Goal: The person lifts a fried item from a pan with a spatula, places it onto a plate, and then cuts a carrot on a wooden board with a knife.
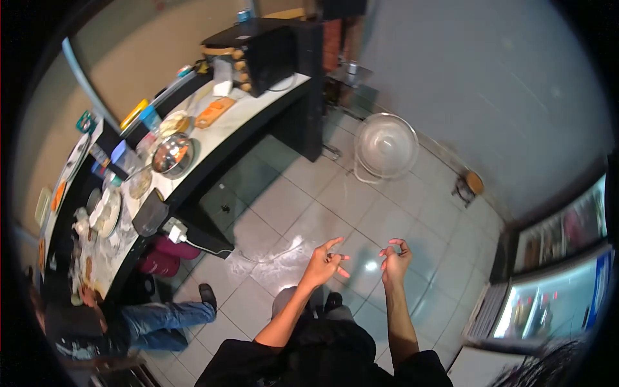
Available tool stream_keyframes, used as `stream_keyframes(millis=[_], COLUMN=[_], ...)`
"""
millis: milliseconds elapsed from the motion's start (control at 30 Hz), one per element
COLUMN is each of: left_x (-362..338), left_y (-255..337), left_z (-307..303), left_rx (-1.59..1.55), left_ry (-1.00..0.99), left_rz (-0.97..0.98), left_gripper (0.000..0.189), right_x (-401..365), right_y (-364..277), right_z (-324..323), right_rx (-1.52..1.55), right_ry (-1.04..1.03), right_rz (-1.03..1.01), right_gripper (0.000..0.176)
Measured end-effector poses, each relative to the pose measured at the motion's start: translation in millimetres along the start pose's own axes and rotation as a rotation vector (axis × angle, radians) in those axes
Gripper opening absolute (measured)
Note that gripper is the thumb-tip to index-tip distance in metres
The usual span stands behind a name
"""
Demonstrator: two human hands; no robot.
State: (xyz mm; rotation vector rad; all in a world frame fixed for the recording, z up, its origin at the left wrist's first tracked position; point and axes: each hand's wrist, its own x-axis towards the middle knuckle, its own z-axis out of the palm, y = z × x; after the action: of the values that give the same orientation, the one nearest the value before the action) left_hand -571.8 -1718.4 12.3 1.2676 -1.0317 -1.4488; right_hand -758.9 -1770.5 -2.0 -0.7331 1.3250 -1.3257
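Note:
My left hand (pixel 324 264) is held out above the tiled floor (pixel 322 216), its fingers apart and bent, with nothing in it. To its right, my right hand (pixel 396 259) is raised at about the same height. Its fingers curl loosely with gaps between them, and I see nothing held. The two hands do not touch each other or any object. Nearest to my left hand, a white powdery patch (pixel 277 261) spreads over the floor, with a white cable (pixel 209 250) running across it.
A long counter (pixel 216 132) on the left carries a metal pan (pixel 173 155), a cutting board (pixel 215 113) and a black oven (pixel 261 55). A person (pixel 97 326) stands at its near end. A clear tub (pixel 387 147), a small stool (pixel 469 185) and a lit fridge (pixel 548 303) stand ahead and right.

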Motion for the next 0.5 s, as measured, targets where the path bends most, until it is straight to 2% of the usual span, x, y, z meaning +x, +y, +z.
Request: stream_keyframes(millis=[133,200,233,300,367,400,500], left_x=[46,72,87,116,155,191,253], left_y=[2,0,-4,-5,-1,1,3], left_z=[-45,-66,-76,-100,-125,-155,-209], left_rx=[-0.049,-0.068,-0.1,-0.138,-0.194,-0.198,-0.1], left_ry=[0.209,0.349,0.41,0.479,0.586,0.584,0.33], left_rz=[-0.04,-0.011,0.084,0.096,0.135,0.13,-0.011], left_gripper=[0.045,0.042,0.035,0.032,0.023,0.023,0.023], right_x=[47,64,71,87,115,140,194], right_y=[11,27,34,48,52,60,82], right_z=[75,105,119,147,174,207,262], right_rx=[-0.031,-0.078,-0.086,-0.03,-0.065,-0.098,-0.091], right_ry=[-0.204,-0.355,-0.366,-0.486,-0.51,-0.531,-0.496], right_rz=[0.082,0.131,0.133,0.098,0.071,0.048,0.073], right_gripper=[0.017,0.015,0.015,0.015,0.015,0.016,0.014])
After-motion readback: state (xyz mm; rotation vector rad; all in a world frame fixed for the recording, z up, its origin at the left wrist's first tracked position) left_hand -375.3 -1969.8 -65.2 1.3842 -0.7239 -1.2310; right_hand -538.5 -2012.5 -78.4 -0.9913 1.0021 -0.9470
